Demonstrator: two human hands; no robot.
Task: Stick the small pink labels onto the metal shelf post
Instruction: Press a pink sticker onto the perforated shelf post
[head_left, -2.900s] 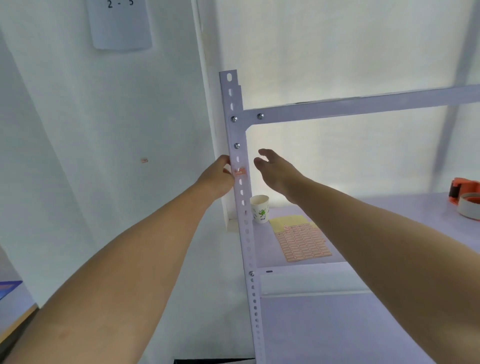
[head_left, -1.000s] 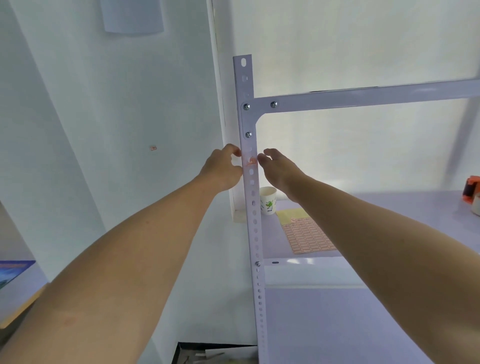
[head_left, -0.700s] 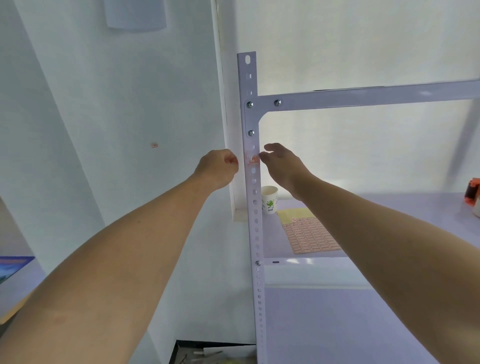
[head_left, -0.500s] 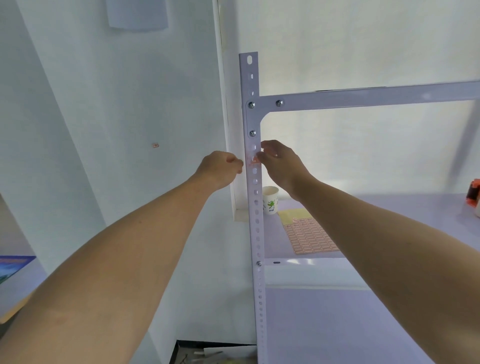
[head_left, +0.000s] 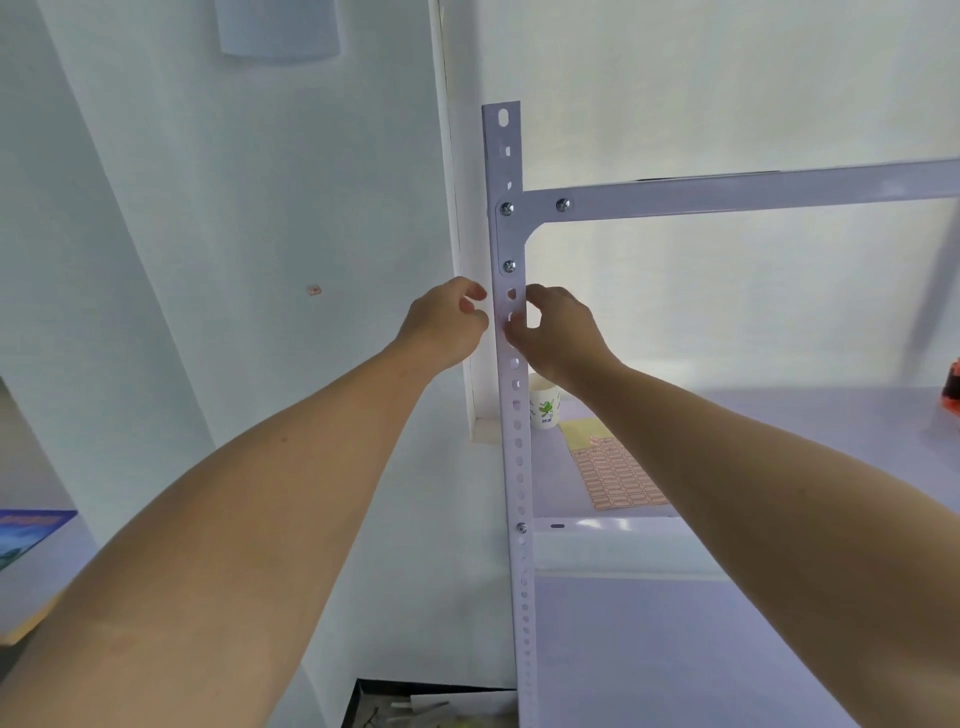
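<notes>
Up high, left grip (head_left: 447, 325) curled, held nothing, just beside post (head_left: 514, 467); right grip (head_left: 553, 335) pinched post, thumb on its front (label sheet (head_left: 618, 478) lay on shelf (head_left: 831, 415), near cup (head_left: 543, 410)).

Bright diffuse backlight from far right, whites washed out, bluish cast. Faint shadows; shelf post (head_left: 514, 467) sharp, near forearms (head_left: 260, 519) soft, edges bend wide-angle.

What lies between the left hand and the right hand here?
The metal shelf post stands upright between them in the head view; the right hand touches its front face, and the left hand sits beside its edge.
</notes>
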